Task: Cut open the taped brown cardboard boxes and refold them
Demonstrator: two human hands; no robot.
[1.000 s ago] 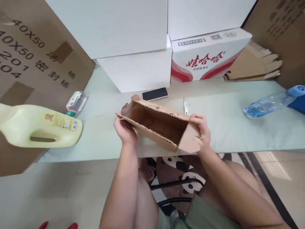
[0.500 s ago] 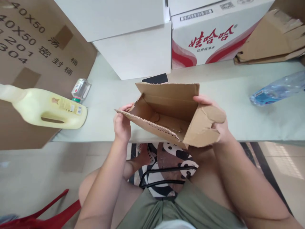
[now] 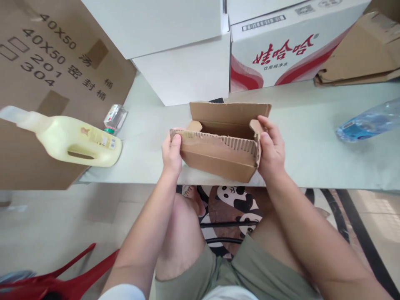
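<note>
A small brown cardboard box (image 3: 218,156) with an open top is held between my hands at the front edge of the pale table. My left hand (image 3: 172,154) grips its left end, thumb on the near flap and fingers behind. At the right end, my right hand (image 3: 271,146) pinches the corner, where the near flap and the side flap meet. The near flap has a torn, corrugated edge, and the far flap stands up. Shadow hides most of the inside. Behind the box, a dark flat object (image 3: 216,100) is mostly covered.
Left are a pale yellow jug (image 3: 79,141), a small clear bottle (image 3: 115,118) and a large brown carton (image 3: 62,89). White boxes (image 3: 187,66) and a red-and-white carton (image 3: 281,62) stand behind. A plastic bottle (image 3: 368,123) and folded cardboard (image 3: 356,54) lie right. A red chair (image 3: 59,283) is low left.
The box has turned so its near side faces me, and its right side flap is folded in. My right hand has shifted its grip to the corner.
</note>
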